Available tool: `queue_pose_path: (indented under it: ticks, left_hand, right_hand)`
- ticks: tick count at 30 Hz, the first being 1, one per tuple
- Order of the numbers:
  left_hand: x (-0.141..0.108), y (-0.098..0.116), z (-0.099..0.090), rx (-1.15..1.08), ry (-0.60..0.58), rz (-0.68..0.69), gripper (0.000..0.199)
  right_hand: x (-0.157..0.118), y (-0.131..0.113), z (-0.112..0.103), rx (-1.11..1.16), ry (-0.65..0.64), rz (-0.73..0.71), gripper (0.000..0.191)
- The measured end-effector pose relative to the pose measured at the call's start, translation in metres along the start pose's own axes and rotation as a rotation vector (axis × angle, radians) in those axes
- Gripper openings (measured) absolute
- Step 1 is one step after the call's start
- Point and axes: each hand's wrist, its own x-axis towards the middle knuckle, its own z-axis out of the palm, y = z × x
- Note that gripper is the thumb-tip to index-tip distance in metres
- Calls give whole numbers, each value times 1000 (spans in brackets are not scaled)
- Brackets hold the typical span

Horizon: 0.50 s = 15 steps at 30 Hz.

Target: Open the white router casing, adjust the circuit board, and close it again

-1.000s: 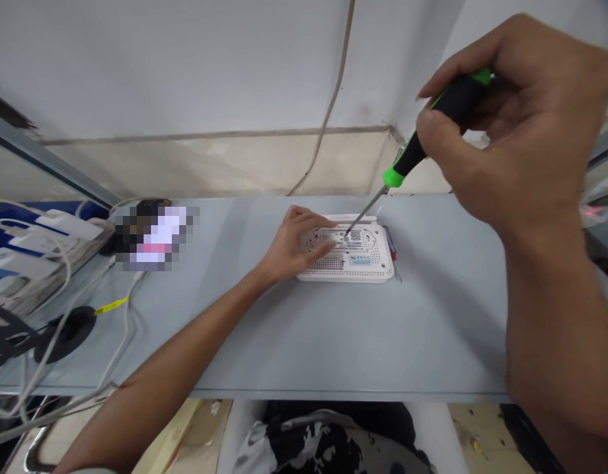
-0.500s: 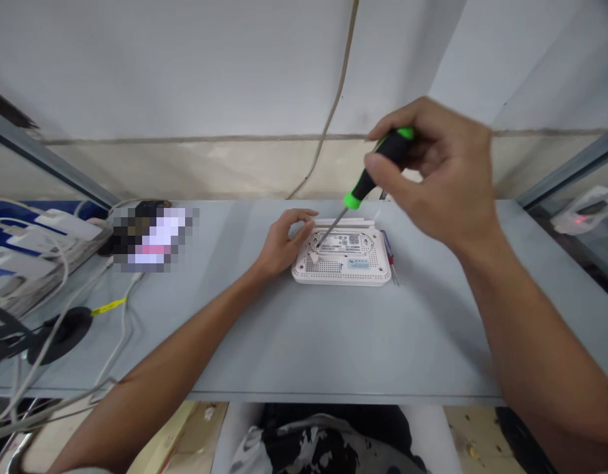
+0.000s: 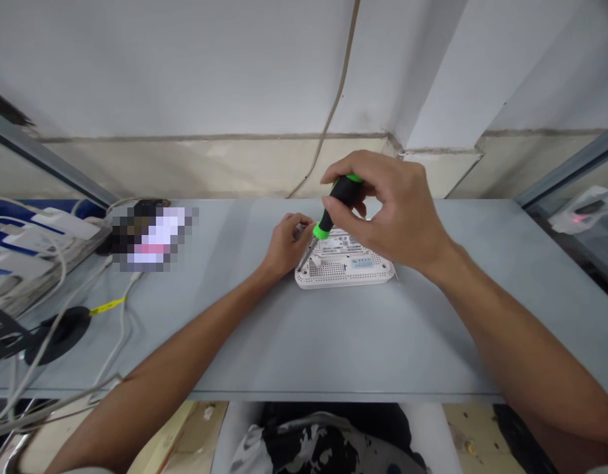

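Observation:
A white router (image 3: 328, 268) lies underside up on the grey table, its vents, label and corner screw holes showing. My right hand (image 3: 387, 210) is closed around the black and green handle of a screwdriver (image 3: 332, 205). The shaft slants down to the left, and its tip is at the hole in the router's near left corner. At the router's left edge, my left hand (image 3: 287, 245) grips the casing with curled fingers. My right hand hides the router's far right part.
On the left of the table (image 3: 284, 342) are a power strip with white plugs (image 3: 69, 225), white cables (image 3: 118, 342), a black round base (image 3: 61, 336) and a blurred-out phone-like object (image 3: 158, 238). A grey metal post (image 3: 570, 164) stands at right. The wall is behind.
My right hand has come down and left with the screwdriver. Its tip has moved from a hole near the label to the near left corner hole. My left hand stays on the router.

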Motion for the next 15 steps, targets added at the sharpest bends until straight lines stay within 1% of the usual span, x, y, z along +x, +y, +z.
queue_pose_path:
  ticks: [2,5,7,9,12,15]
  left_hand:
    - [0,1,-1,-1,-6,12,13]
    - [-1,3,-2,7,-8,30,15]
    - [-1,4,-2,7,-12,33,15]
    - [-2,4,-1,7,-12,14,13]
    - [-2,6,0,6,-9,-23,7]
    - [-2,8,1,-25,-15,-3,5]
  right_hand:
    - [0,-3,1,-5,-12,-76,10]
    - [1,-9,-3,-22,14,-165,13]
    - [1,-12,-7,-39,28,-178,17]
    - [0,-13,-7,-57,12,-183,20]
    - [-1,-14,-3,-82,-9,-219,21]
    - [-3,-15,2,-96,12,-253,21]
